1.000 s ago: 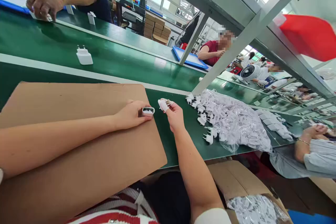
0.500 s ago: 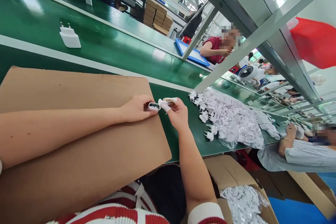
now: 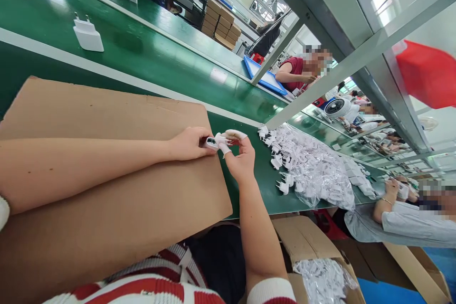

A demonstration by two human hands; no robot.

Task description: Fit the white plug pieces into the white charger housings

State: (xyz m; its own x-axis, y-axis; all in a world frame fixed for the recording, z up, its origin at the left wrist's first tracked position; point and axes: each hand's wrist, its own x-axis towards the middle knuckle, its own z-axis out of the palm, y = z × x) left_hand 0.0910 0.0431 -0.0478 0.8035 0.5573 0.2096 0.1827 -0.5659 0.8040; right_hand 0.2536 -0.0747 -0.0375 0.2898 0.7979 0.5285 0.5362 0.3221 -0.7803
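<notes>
My left hand (image 3: pixel 188 143) rests on a sheet of brown cardboard (image 3: pixel 107 190) and pinches a small white charger shell (image 3: pixel 211 142) at the sheet's right edge. My right hand (image 3: pixel 239 157), with white finger cots on the fingertips, holds a white plug piece (image 3: pixel 221 139) pressed against the open end of that shell. Both hands meet above the green belt table (image 3: pixel 256 171). A heap of white plug pieces on clear plastic bags (image 3: pixel 309 166) lies just right of my right hand.
A finished white charger (image 3: pixel 88 35) stands on the green conveyor (image 3: pixel 149 57) behind the cardboard. An open carton with plastic bags (image 3: pixel 320 270) sits below the table edge. Another person's arm (image 3: pixel 399 213) rests at the right. A grey metal frame post (image 3: pixel 320 71) slants overhead.
My two hands have come together, and the plug piece now touches the shell that was held apart from it. The view has shifted slightly, and the charger on the conveyor has drifted left.
</notes>
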